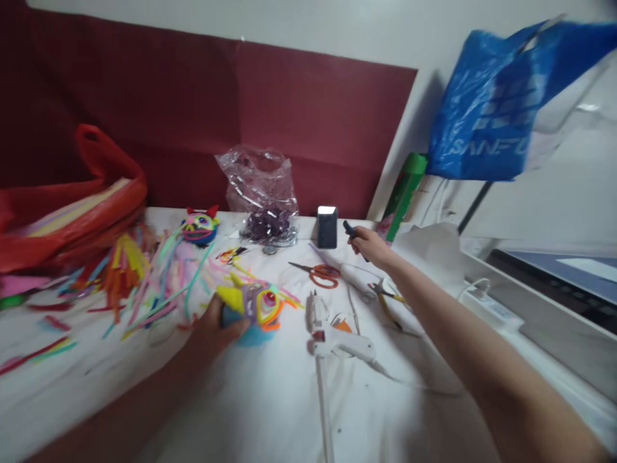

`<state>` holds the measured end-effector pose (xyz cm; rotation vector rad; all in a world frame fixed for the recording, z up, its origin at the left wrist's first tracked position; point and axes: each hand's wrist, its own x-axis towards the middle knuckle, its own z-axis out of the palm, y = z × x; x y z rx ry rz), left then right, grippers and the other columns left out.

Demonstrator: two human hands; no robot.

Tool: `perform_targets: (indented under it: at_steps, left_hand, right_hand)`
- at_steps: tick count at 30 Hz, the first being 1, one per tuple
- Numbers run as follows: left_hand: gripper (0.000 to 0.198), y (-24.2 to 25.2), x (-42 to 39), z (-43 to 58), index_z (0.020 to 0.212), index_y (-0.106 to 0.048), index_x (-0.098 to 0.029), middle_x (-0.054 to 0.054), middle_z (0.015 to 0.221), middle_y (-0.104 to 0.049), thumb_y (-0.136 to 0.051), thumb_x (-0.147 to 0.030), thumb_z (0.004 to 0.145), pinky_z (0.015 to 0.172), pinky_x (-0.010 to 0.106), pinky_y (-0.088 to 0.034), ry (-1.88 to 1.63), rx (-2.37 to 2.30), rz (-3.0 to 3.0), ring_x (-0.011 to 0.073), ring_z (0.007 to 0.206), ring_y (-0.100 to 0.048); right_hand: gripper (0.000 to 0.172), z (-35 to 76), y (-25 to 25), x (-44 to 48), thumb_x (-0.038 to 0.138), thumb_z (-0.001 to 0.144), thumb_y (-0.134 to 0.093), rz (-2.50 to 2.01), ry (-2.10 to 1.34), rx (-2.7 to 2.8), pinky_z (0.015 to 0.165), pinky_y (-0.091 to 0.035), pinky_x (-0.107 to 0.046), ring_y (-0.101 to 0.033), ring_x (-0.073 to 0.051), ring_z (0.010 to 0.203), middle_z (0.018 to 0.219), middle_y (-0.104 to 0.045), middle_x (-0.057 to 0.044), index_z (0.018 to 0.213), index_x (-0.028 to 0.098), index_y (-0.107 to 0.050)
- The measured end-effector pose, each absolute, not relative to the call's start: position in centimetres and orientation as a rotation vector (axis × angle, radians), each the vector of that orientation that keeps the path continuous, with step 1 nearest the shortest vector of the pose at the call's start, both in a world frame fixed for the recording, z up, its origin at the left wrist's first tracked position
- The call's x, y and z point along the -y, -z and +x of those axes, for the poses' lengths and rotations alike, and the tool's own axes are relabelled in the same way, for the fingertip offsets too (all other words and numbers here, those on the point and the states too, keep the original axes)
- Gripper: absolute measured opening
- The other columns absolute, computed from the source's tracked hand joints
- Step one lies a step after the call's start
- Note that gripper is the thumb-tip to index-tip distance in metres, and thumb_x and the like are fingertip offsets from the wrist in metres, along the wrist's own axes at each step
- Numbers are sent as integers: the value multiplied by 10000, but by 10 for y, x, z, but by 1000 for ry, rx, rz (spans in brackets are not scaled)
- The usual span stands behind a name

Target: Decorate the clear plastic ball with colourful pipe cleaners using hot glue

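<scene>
My left hand is closed around a small craft monster head with yellow horns, a purple band, one big ringed eye and an orange mouth edge. It is held low over the white table. Farther off, my right hand grips a dark marker-like stick, its end pointing up and left. What exactly the stick is, I cannot tell. Between my arms lie a white glue gun with a glue stick behind it and orange-handled scissors. Yellow-handled pliers rest beneath my right forearm.
Colourful fuzzy strips cover the table's left side beside a red bag. Behind stand another monster head, a clear bag with dark shreds and a black box. A blue bag and power strip are right.
</scene>
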<state>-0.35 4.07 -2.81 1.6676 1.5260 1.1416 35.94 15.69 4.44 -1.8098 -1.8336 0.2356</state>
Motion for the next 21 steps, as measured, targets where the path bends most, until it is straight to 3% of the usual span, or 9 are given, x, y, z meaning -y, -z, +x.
perform_targets:
  at_steps: [4, 8, 14, 21]
  left_hand:
    - [506, 22, -33, 4, 1049, -527, -196, 60, 1058, -672, -670, -408, 612, 834, 381, -530, -1191, -1312, 1529, 286, 1050, -613]
    - [548, 21, -28, 7, 1086, -504, -209, 44, 1039, -668, -711, -315, 590, 832, 384, -527, -1195, -1268, 1478, 269, 1000, -635]
    - [524, 17, -20, 10, 1058, -486, -227, 31, 984, -656, -733, -272, 598, 809, 382, -518, -1221, -1274, 1491, 256, 955, -630]
    - [489, 14, -15, 14, 1034, -486, -209, 61, 1068, -617, -717, -254, 605, 944, 421, -461, -1263, -1317, 1558, 272, 1061, -586]
  right_hand:
    - [326, 304, -40, -68, 442, 940, -411, -1388, -599, 1977, 471, -358, -231, -467, -112, 518, 597, -522, 22, 851, 180, -584]
    - [257, 252, -23, -4, 445, 882, -464, -1238, -824, 2049, 485, -364, -242, -478, -124, 516, 599, -547, 20, 753, 223, -481]
    - [187, 213, -6, 15, 288, 829, -474, -1371, -548, 2217, 529, -330, -254, -474, -141, 564, 611, -522, 8, 656, 227, -435]
    - [183, 201, 1, 10, 270, 845, -487, -1300, -513, 2276, 571, -325, -252, -472, -136, 607, 662, -523, 7, 678, 221, -430]
